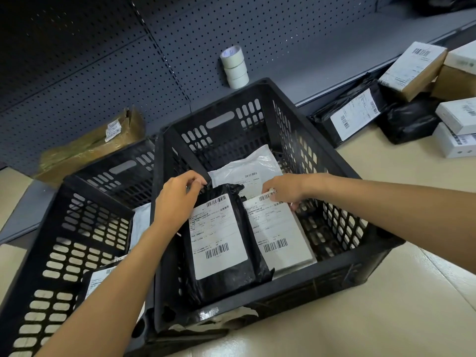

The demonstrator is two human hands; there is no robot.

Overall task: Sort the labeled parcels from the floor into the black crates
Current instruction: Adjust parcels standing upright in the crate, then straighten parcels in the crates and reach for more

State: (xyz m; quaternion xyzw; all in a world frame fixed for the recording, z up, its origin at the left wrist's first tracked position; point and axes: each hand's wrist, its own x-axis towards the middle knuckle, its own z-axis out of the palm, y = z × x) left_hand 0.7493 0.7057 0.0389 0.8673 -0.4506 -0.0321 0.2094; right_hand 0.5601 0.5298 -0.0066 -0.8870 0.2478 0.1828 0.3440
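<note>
A black crate [360,176] stands in the middle of the floor. Inside it lie a black labelled parcel [226,274], a white labelled parcel [280,235] to its right, and a clear-white bag parcel [247,166] behind them. My left hand [177,199] pinches the top left corner of the black parcel. My right hand [286,190] grips the top edge of the white parcel. A second black crate [74,215] stands to the left with labelled parcels [96,279] in it, partly hidden by my left arm.
More labelled parcels lie on the floor at the right: a black bag [353,117], a brown box [412,68], white boxes [456,117]. Rolls of tape [235,67] stand on the grey shelf base. A brown parcel [90,148] leans against the pegboard.
</note>
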